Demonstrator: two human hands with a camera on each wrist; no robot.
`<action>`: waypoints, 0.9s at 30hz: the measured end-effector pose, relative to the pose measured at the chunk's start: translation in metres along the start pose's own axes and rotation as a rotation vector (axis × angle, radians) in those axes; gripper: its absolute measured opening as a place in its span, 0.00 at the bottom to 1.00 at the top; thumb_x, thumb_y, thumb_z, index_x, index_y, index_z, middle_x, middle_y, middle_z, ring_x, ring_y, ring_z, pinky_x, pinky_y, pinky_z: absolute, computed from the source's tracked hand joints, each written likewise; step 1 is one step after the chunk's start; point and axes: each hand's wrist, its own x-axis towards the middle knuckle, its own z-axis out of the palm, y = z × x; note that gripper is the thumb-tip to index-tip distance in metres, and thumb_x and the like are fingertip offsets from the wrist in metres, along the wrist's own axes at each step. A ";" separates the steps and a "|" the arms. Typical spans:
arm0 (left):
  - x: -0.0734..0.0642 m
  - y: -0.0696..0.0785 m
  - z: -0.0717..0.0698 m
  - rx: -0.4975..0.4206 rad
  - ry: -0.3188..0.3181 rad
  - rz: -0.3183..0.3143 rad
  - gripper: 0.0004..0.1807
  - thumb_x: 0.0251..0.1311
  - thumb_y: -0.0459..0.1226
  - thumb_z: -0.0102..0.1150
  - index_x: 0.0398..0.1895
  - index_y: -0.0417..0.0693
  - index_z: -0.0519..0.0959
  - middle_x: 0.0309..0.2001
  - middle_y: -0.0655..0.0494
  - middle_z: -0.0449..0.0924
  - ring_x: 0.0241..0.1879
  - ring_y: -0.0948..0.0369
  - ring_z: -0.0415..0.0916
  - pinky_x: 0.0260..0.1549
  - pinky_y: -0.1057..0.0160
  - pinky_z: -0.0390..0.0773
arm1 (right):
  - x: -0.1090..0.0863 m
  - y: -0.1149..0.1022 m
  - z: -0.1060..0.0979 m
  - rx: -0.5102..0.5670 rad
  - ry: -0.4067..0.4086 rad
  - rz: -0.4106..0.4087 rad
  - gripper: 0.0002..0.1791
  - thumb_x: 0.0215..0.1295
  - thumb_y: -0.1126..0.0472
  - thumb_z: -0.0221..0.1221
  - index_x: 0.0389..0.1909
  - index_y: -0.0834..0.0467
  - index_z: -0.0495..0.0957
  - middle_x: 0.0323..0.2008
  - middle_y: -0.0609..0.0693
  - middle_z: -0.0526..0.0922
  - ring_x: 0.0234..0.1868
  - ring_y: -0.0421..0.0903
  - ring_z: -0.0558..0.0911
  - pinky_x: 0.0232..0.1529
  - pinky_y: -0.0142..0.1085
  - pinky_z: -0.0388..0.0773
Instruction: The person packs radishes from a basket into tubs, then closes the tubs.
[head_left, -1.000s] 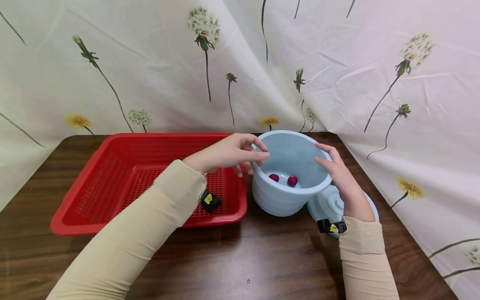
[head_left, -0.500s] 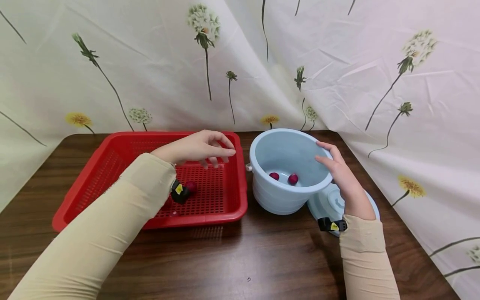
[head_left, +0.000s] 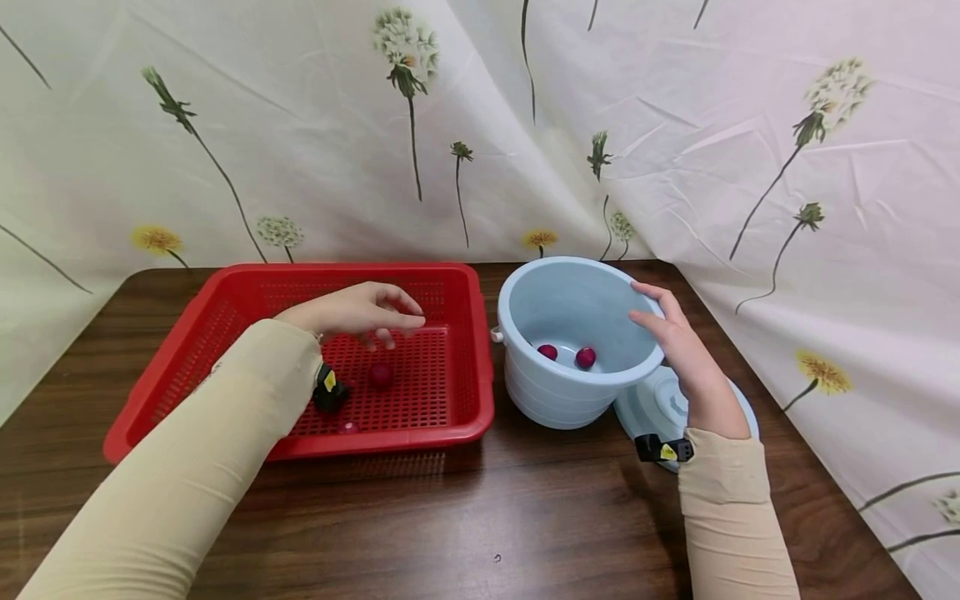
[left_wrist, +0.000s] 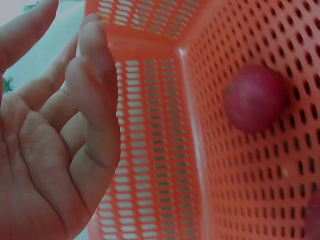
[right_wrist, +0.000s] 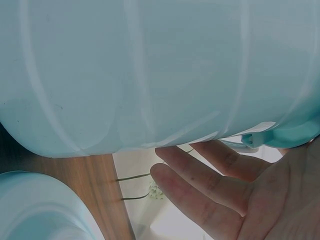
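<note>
Over the red slotted basket point(head_left: 483, 367), my left hand point(head_left: 356, 312) hovers with relaxed fingers, holding nothing. Below it on the basket floor lies a round dark-red radish point(head_left: 381, 375), seen larger in the left wrist view as a smooth radish point(left_wrist: 256, 99). A smaller pinkish piece point(head_left: 348, 427) shows near the basket's front wall; my sleeve hides the left part. My right hand point(head_left: 686, 350) grips the rim of the light-blue bucket point(head_left: 566, 404), thumb inside and other fingers outside. Two red radishes point(head_left: 585, 358) lie at the bucket's bottom.
Partly beneath the bucket's right side, a blue lid point(head_left: 731, 417) lies on the brown wooden table point(head_left: 480, 525). A white flowered cloth point(head_left: 322, 125) hangs behind and to the right. The basket and bucket stand close together, a narrow gap between.
My left hand has moved left, from beside the bucket's rim to above the basket, uncovering a radish there. The right hand keeps its grip on the bucket.
</note>
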 end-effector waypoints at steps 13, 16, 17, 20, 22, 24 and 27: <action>-0.010 -0.034 -0.011 0.019 -0.078 -0.079 0.33 0.68 0.53 0.56 0.68 0.42 0.65 0.57 0.42 0.76 0.37 0.60 0.78 0.40 0.58 0.82 | 0.000 0.000 0.000 0.006 0.001 0.006 0.33 0.76 0.54 0.45 0.78 0.52 0.48 0.77 0.59 0.44 0.66 0.58 0.64 0.50 0.40 0.71; -0.012 -0.042 -0.015 0.037 -0.100 -0.103 0.36 0.68 0.54 0.56 0.70 0.41 0.63 0.59 0.41 0.74 0.44 0.57 0.79 0.44 0.55 0.83 | 0.000 0.000 0.000 0.007 0.002 0.005 0.33 0.76 0.54 0.45 0.78 0.52 0.48 0.77 0.59 0.44 0.66 0.58 0.64 0.51 0.41 0.71; -0.013 -0.044 -0.016 0.047 -0.105 -0.114 0.37 0.68 0.55 0.56 0.70 0.42 0.63 0.60 0.41 0.74 0.47 0.56 0.79 0.45 0.55 0.83 | 0.000 0.000 0.000 0.006 0.003 0.006 0.33 0.76 0.54 0.45 0.78 0.52 0.48 0.77 0.59 0.44 0.66 0.58 0.64 0.51 0.41 0.71; -0.016 -0.050 -0.017 0.051 -0.132 -0.158 0.39 0.66 0.56 0.57 0.71 0.42 0.62 0.61 0.41 0.71 0.51 0.54 0.76 0.46 0.53 0.82 | 0.000 0.000 0.000 0.004 0.004 0.004 0.33 0.76 0.54 0.45 0.78 0.52 0.48 0.77 0.59 0.44 0.67 0.58 0.63 0.51 0.41 0.71; -0.018 -0.052 -0.017 0.049 -0.152 -0.185 0.40 0.64 0.56 0.60 0.70 0.42 0.63 0.61 0.42 0.71 0.53 0.53 0.74 0.47 0.53 0.82 | 0.000 0.000 0.000 0.004 0.005 0.002 0.33 0.76 0.54 0.45 0.78 0.52 0.48 0.77 0.59 0.44 0.67 0.58 0.63 0.51 0.41 0.71; -0.020 -0.055 -0.017 0.042 -0.174 -0.214 0.39 0.63 0.55 0.62 0.69 0.42 0.64 0.60 0.44 0.71 0.54 0.53 0.72 0.48 0.52 0.82 | 0.000 0.000 0.000 0.005 0.005 0.001 0.33 0.76 0.54 0.45 0.78 0.53 0.48 0.77 0.59 0.44 0.67 0.58 0.63 0.50 0.40 0.71; -0.022 -0.060 -0.014 0.031 -0.198 -0.249 0.36 0.61 0.51 0.65 0.65 0.41 0.67 0.53 0.49 0.75 0.52 0.54 0.72 0.46 0.52 0.82 | 0.000 0.000 0.000 0.006 0.006 0.001 0.33 0.76 0.54 0.45 0.78 0.52 0.48 0.77 0.59 0.44 0.66 0.58 0.64 0.49 0.40 0.72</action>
